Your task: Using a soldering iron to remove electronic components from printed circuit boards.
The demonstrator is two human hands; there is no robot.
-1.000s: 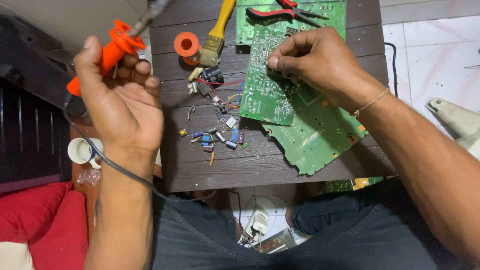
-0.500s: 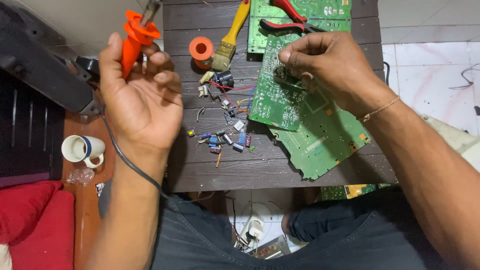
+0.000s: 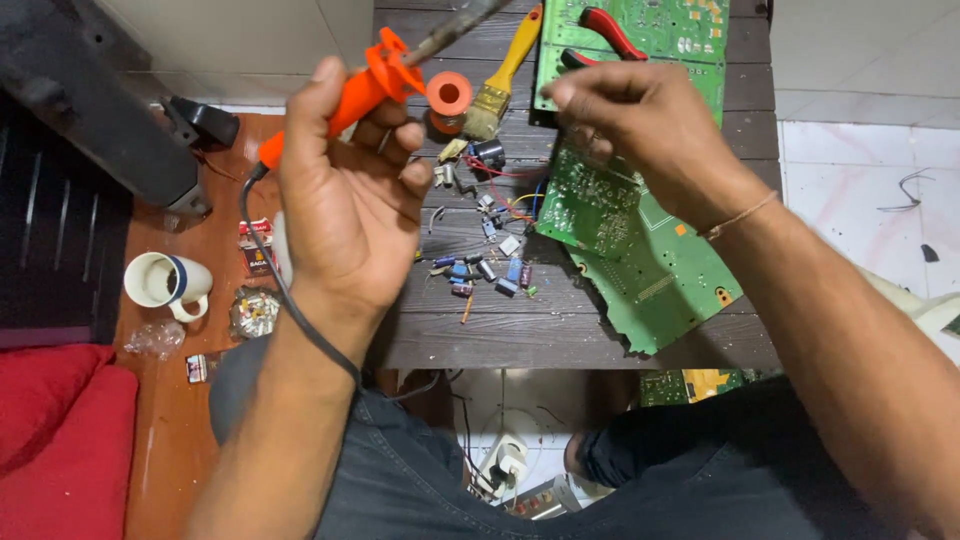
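My left hand (image 3: 350,200) grips the orange handle of a soldering iron (image 3: 385,75), its metal tip pointing up and right over the dark wooden table (image 3: 560,330). A black cord runs from the handle down past my wrist. My right hand (image 3: 645,130) pinches the top edge of a green circuit board (image 3: 590,205), holding it tilted above a larger broken green board (image 3: 670,280). Loose small components (image 3: 480,265) lie scattered between the two hands.
A solder spool (image 3: 449,95), a yellow-handled brush (image 3: 500,85), red-handled pliers (image 3: 605,30) and another green board (image 3: 690,40) sit at the table's far side. A white mug (image 3: 160,280) and small packets stand on the brown surface at left, beside a red cushion (image 3: 60,440).
My left hand has turned the soldering iron so its tip points more to the right. My right hand has shifted along the small board's top edge.
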